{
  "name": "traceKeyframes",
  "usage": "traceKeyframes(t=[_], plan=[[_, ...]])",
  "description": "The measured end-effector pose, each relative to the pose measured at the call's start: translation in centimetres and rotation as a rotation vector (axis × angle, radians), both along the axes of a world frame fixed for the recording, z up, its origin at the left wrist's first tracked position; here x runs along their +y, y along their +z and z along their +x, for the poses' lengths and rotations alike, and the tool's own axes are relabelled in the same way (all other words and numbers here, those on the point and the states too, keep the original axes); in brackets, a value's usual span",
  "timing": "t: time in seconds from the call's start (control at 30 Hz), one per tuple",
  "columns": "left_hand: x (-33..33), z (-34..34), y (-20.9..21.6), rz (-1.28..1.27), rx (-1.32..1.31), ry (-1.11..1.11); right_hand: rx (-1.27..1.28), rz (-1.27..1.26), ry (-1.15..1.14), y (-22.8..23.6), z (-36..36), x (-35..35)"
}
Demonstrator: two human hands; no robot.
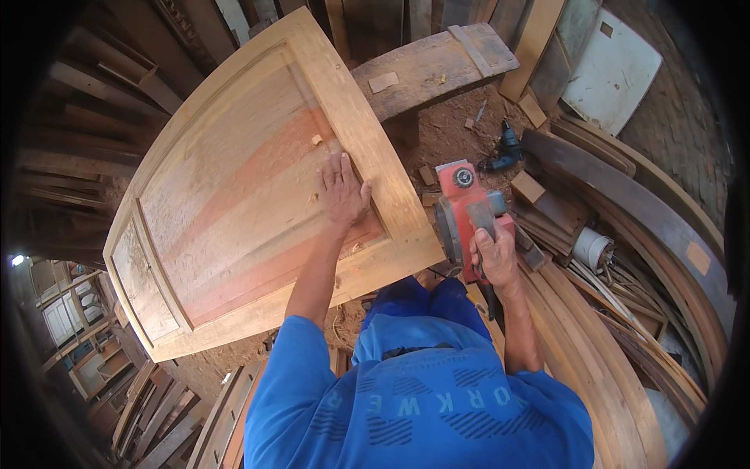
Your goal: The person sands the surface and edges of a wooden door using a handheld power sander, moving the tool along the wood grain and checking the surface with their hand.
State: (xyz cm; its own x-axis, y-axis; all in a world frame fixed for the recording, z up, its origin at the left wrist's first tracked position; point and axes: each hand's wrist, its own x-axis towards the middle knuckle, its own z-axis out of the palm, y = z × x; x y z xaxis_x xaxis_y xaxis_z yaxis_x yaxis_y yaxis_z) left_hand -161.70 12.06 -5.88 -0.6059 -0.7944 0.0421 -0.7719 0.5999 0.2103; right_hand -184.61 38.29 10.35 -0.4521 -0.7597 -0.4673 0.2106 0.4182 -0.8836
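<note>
red planer (461, 211), just beside panelled door (254, 184) edge, drill (508, 148) near front

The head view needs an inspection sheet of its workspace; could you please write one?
Surface: panelled wooden door, dusty, small shavings on it.
Job's things: red planer beside the door's edge.
Clutter: drill and wood offcuts on sawdust-strewn ground.
Hands: left hand flat on the door; right hand gripping the planer's handle.
Cables: dark cord at the planer; far end unclear.
Surroundings: timber boards at left, white panel at upper right.
</note>
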Motion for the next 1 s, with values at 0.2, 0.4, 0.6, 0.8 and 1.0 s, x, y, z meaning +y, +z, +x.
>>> traceKeyframes(t=[0.2, 0.4, 0.6, 0.8, 1.0], plan=[[-0.7, 6.3, -1.0, -0.081, -0.013, 0.306, -0.045, -0.020, 0.095, 0.4, 2.1, 1.2], [-0.3, 7.0, 0.1, -0.041, -0.034, 0.487, 0.015, -0.004, 0.204, 0.1, 4.0, 2.1], [-0.4, 6.8, 0.2, -0.048, -0.031, 0.495, 0.132, 0.033, 0.348, -1.7, 4.9, 3.3], [-0.2, 6.6, 0.4, -0.022, -0.037, 0.508, 0.184, 0.029, 0.333, -2.2, 5.3, -0.5], [-0.2, 6.5, 0.5, -0.037, -0.081, 0.517, 0.168, -0.008, 0.314, -1.5, 5.1, -7.3]])
